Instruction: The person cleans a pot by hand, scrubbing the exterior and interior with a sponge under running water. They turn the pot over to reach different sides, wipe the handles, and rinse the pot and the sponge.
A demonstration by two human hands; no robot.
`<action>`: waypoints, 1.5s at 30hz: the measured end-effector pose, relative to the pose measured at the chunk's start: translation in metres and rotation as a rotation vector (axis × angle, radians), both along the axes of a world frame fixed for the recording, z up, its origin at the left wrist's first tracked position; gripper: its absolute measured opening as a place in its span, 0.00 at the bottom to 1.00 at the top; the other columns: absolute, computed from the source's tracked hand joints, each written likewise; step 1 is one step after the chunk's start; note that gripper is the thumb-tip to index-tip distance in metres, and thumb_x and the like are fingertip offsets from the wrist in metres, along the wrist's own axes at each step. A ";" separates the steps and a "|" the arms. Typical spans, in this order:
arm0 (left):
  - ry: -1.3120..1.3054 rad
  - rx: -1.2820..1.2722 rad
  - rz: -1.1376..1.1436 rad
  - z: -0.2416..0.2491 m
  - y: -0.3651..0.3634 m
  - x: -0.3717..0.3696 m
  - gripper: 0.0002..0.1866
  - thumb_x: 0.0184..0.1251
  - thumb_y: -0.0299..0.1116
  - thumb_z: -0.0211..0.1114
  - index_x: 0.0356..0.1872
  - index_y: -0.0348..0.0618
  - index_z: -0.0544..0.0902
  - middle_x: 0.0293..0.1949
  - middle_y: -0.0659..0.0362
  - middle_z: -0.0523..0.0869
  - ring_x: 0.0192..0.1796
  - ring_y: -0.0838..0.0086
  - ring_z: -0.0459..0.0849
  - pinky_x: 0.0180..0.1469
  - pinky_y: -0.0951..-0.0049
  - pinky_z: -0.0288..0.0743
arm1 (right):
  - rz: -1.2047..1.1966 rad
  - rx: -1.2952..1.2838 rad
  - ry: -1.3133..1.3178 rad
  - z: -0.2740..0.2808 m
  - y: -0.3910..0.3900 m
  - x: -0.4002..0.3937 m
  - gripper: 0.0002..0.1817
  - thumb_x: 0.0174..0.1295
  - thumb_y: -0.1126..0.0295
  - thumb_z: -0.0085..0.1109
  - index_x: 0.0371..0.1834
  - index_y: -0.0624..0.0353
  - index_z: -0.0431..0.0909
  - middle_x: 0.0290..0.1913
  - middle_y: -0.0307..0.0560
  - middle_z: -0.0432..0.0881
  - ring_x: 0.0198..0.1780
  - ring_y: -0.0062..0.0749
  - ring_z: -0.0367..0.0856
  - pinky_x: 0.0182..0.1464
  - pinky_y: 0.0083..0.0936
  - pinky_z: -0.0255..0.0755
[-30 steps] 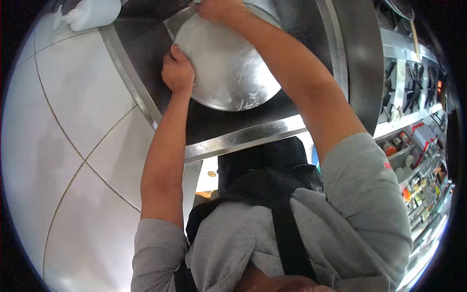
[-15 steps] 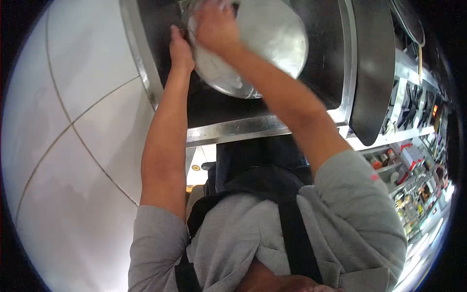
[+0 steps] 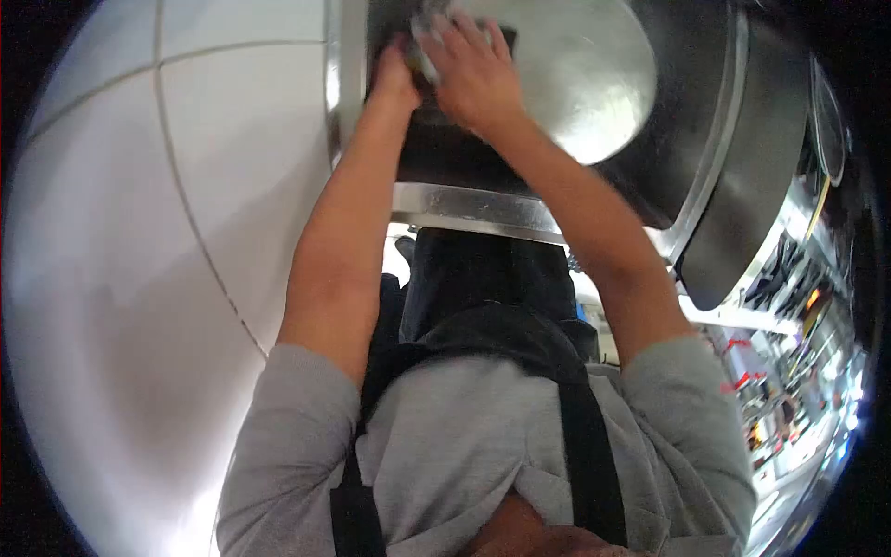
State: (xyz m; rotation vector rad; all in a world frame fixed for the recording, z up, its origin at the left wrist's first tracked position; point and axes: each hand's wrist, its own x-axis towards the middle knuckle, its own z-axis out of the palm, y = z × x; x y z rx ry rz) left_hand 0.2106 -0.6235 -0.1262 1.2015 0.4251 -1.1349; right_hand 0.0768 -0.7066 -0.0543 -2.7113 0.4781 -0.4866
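Observation:
A large round shiny metal disc (image 3: 589,79) lies on a dark surface with a metal rim. At its left side my right hand (image 3: 478,79) is bent over a small thing, its fingers slightly apart. Whitish and yellowish-green patches show between my hands, and a dark block-like edge (image 3: 506,39) sticks out beyond the right fingers. Close by on the left, my left hand (image 3: 395,76) curls against the same small thing, its fingers mostly hidden. Blur keeps me from telling what kind of thing it is.
A metal rim (image 3: 469,206) runs along the near side of the dark surface. White tiles (image 3: 232,121) cover the left. A dark curved panel (image 3: 756,186) stands at the right, with cluttered shelves (image 3: 761,371) beyond it.
The view has shifted, so the disc and both hands sit further right and higher. My right hand has moved off the disc's face to its left edge, nearer my left hand.

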 end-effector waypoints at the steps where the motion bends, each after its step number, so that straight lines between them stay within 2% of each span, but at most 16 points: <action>1: 0.048 0.045 0.016 -0.004 0.001 -0.005 0.31 0.85 0.57 0.40 0.70 0.47 0.77 0.70 0.49 0.79 0.74 0.55 0.72 0.75 0.46 0.64 | 0.010 0.091 0.063 0.001 0.010 -0.028 0.36 0.53 0.71 0.66 0.71 0.44 0.77 0.74 0.46 0.75 0.78 0.49 0.66 0.79 0.58 0.55; 6: 0.069 0.418 0.031 -0.090 0.008 -0.026 0.32 0.84 0.54 0.38 0.74 0.44 0.73 0.74 0.48 0.73 0.74 0.55 0.71 0.76 0.51 0.65 | -0.099 0.025 0.121 -0.010 -0.139 -0.109 0.37 0.51 0.70 0.72 0.70 0.46 0.77 0.73 0.49 0.76 0.75 0.52 0.71 0.75 0.63 0.61; 8: 0.013 0.504 0.018 -0.095 0.006 -0.038 0.31 0.83 0.54 0.40 0.71 0.44 0.74 0.71 0.49 0.74 0.72 0.56 0.72 0.74 0.52 0.65 | -0.277 -0.435 0.111 -0.011 -0.165 -0.068 0.30 0.66 0.57 0.65 0.72 0.50 0.74 0.71 0.55 0.77 0.68 0.55 0.79 0.69 0.64 0.69; 13: -0.048 0.527 -0.017 -0.096 0.013 -0.047 0.28 0.81 0.54 0.46 0.66 0.45 0.78 0.65 0.52 0.77 0.67 0.58 0.74 0.71 0.53 0.65 | 0.032 -0.217 0.259 -0.006 -0.053 -0.035 0.40 0.62 0.61 0.64 0.81 0.41 0.65 0.82 0.49 0.64 0.84 0.52 0.56 0.81 0.61 0.50; 15: -0.047 0.436 -0.045 -0.105 0.007 -0.044 0.27 0.81 0.54 0.48 0.63 0.45 0.79 0.63 0.53 0.79 0.65 0.59 0.75 0.70 0.54 0.66 | 0.055 -0.021 0.316 0.029 -0.044 -0.082 0.40 0.60 0.65 0.63 0.80 0.45 0.66 0.82 0.47 0.65 0.84 0.52 0.57 0.81 0.61 0.50; 19: 0.051 0.112 -0.149 -0.122 -0.022 -0.025 0.25 0.79 0.54 0.53 0.59 0.45 0.82 0.58 0.55 0.81 0.61 0.60 0.77 0.68 0.54 0.66 | -0.490 -0.051 0.299 -0.012 -0.150 -0.203 0.34 0.66 0.63 0.60 0.78 0.47 0.69 0.80 0.49 0.67 0.83 0.48 0.60 0.81 0.56 0.53; 21: 0.128 0.049 -0.217 -0.135 -0.036 -0.026 0.24 0.79 0.54 0.55 0.57 0.46 0.83 0.55 0.56 0.83 0.59 0.61 0.78 0.67 0.55 0.66 | -0.796 0.437 0.432 0.000 -0.197 -0.229 0.25 0.77 0.55 0.53 0.71 0.57 0.76 0.69 0.59 0.79 0.69 0.56 0.79 0.68 0.41 0.74; 23: 0.162 0.085 -0.267 -0.145 -0.031 -0.024 0.23 0.78 0.54 0.58 0.54 0.46 0.85 0.52 0.57 0.84 0.57 0.62 0.78 0.65 0.55 0.66 | -0.256 -0.254 0.327 -0.025 -0.229 -0.257 0.18 0.71 0.73 0.55 0.61 0.64 0.82 0.62 0.72 0.80 0.59 0.64 0.84 0.61 0.45 0.79; 28: 0.002 0.262 -0.211 -0.126 -0.007 -0.029 0.21 0.76 0.54 0.64 0.49 0.46 0.88 0.46 0.59 0.87 0.52 0.64 0.80 0.62 0.57 0.67 | -0.453 -0.164 0.346 -0.006 -0.206 -0.222 0.19 0.69 0.74 0.57 0.63 0.60 0.81 0.64 0.68 0.79 0.61 0.63 0.81 0.61 0.46 0.80; 29: -0.039 0.320 -0.118 -0.055 -0.018 -0.045 0.17 0.72 0.50 0.70 0.37 0.47 0.87 0.37 0.60 0.84 0.46 0.66 0.78 0.58 0.61 0.67 | -0.451 -0.154 0.326 -0.010 -0.213 -0.224 0.19 0.69 0.74 0.57 0.63 0.60 0.81 0.64 0.68 0.79 0.61 0.63 0.81 0.61 0.46 0.80; 30: -0.074 0.278 -0.061 -0.068 -0.010 -0.045 0.16 0.71 0.48 0.72 0.33 0.47 0.86 0.35 0.60 0.83 0.46 0.66 0.78 0.56 0.61 0.67 | -0.494 -0.077 0.255 -0.014 -0.216 -0.224 0.20 0.70 0.71 0.57 0.66 0.57 0.80 0.64 0.67 0.79 0.62 0.63 0.81 0.63 0.47 0.78; 33: -0.069 0.212 0.059 -0.061 0.012 -0.044 0.17 0.69 0.44 0.74 0.29 0.42 0.84 0.35 0.57 0.84 0.48 0.68 0.78 0.52 0.59 0.68 | -0.678 0.245 0.236 0.063 -0.180 -0.188 0.23 0.73 0.66 0.57 0.71 0.53 0.76 0.65 0.66 0.79 0.64 0.65 0.79 0.68 0.50 0.73; 39: -0.439 0.427 -0.228 0.010 0.013 -0.035 0.29 0.71 0.55 0.71 0.50 0.32 0.84 0.52 0.50 0.86 0.58 0.62 0.80 0.61 0.60 0.70 | -0.634 0.380 0.059 0.110 -0.157 -0.157 0.21 0.76 0.63 0.55 0.68 0.59 0.76 0.63 0.64 0.80 0.65 0.65 0.78 0.64 0.51 0.75; 41: -0.192 0.158 -0.191 0.028 0.012 -0.028 0.51 0.72 0.71 0.58 0.79 0.35 0.64 0.75 0.40 0.71 0.76 0.54 0.69 0.76 0.50 0.59 | -0.516 0.299 0.032 0.090 -0.168 -0.145 0.22 0.73 0.67 0.59 0.69 0.59 0.75 0.62 0.67 0.80 0.60 0.69 0.81 0.63 0.52 0.75; 43: -0.073 0.227 0.004 0.006 0.012 -0.017 0.54 0.69 0.77 0.55 0.78 0.36 0.68 0.70 0.48 0.80 0.73 0.51 0.75 0.74 0.54 0.66 | -0.481 0.304 0.075 0.082 -0.166 -0.129 0.24 0.69 0.69 0.60 0.70 0.55 0.75 0.64 0.63 0.80 0.63 0.66 0.79 0.66 0.53 0.73; 45: 0.153 -0.011 -0.135 -0.004 0.006 -0.014 0.57 0.68 0.80 0.53 0.82 0.40 0.61 0.77 0.44 0.70 0.76 0.48 0.69 0.77 0.38 0.56 | -0.380 0.148 0.095 0.084 -0.155 -0.105 0.27 0.66 0.70 0.61 0.71 0.50 0.75 0.66 0.56 0.79 0.67 0.62 0.76 0.69 0.54 0.70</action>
